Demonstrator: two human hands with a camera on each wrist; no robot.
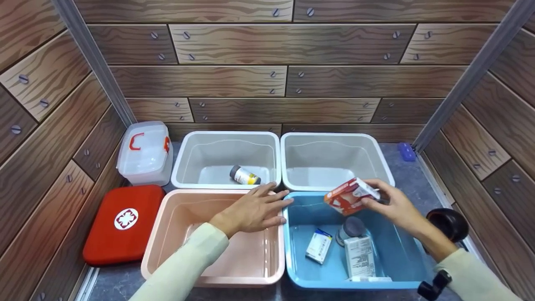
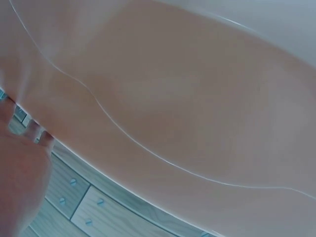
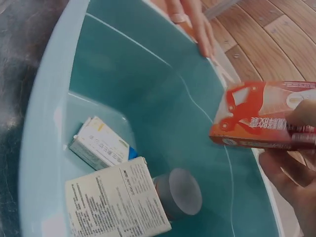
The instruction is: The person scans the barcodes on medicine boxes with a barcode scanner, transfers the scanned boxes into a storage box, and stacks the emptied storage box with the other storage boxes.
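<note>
My right hand [image 1: 391, 205] pinches a red-and-white medicine box [image 1: 349, 195] above the back of the blue bin [image 1: 355, 285]. In the right wrist view the thumb and fingers grip one end of this medicine box [image 3: 266, 116]. My left hand [image 1: 255, 209], fingers spread and holding nothing, reaches over the peach bin [image 1: 152, 234], its fingertips at the rim beside the blue bin. Inside the blue bin are a small white-and-blue box [image 1: 319, 246], a dark-lidded jar [image 1: 353, 228], a larger white printed box [image 1: 360, 257] and a thin white item [image 1: 370, 279] near the front wall.
A dark-capped bottle [image 1: 245, 175] lies in the back-left white bin [image 1: 177, 167]. Another white bin [image 1: 382, 161] stands beside it. At left are a red first-aid case [image 1: 121, 234] and a clear lidded box [image 1: 144, 150]. A purple item [image 1: 406, 151] and a black round object [image 1: 449, 223] sit right.
</note>
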